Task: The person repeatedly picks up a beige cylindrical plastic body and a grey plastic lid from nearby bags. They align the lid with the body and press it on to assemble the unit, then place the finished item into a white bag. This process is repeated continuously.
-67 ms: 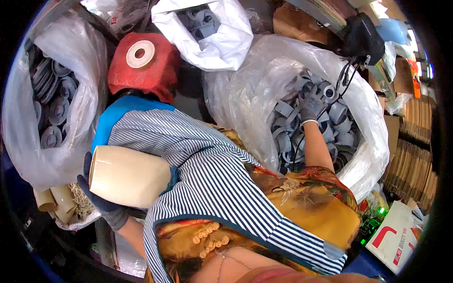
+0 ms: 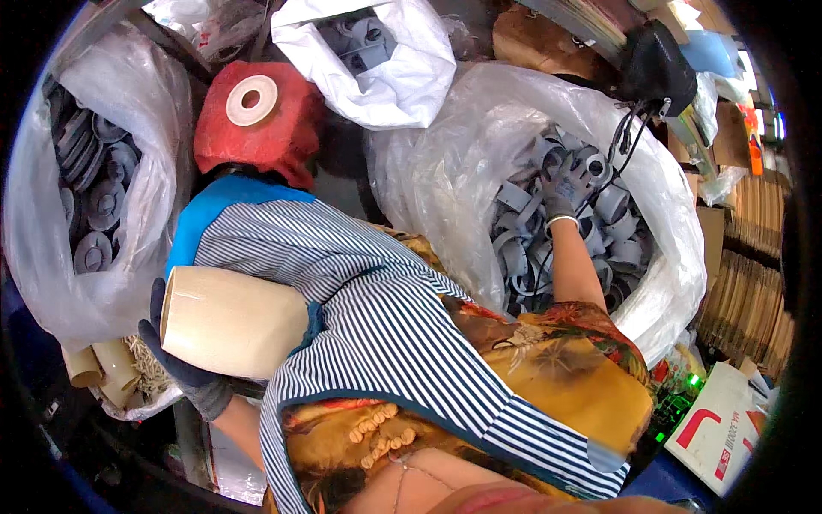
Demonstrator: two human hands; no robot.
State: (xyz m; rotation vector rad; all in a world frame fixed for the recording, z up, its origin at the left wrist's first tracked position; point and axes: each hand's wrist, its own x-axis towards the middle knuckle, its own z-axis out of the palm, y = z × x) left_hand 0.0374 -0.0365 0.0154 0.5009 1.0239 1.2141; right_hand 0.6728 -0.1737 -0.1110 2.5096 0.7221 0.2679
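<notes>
My left hand (image 2: 184,368), in a dark glove, curls under and around the outer end of a large cream-coloured cylinder (image 2: 235,321), which lies sideways against my striped apron. Some of its fingers are hidden behind the cylinder. Deep in a clear plastic bag (image 2: 445,171) on the right, my right hand (image 2: 567,184) wears a grey glove, its fingers bent around a grey plastic ring (image 2: 552,156) on the pile. Many similar curved grey plastic parts (image 2: 514,257) surround it. The fingertips are partly hidden among them.
Ahead, a pale ring-shaped disc (image 2: 252,100) rests on a red cloth-covered block (image 2: 257,141). Grey discs (image 2: 104,204) fill a plastic bag at left; a white sack (image 2: 428,86) holds more grey parts. Black cords (image 2: 621,146) hang over the right bag. Cardboard stacks (image 2: 745,295) stand at far right.
The view has shifted very slightly. My right hand stays among the grey parts with a small shift of its fingers; the left hand and the cylinder keep their place.
</notes>
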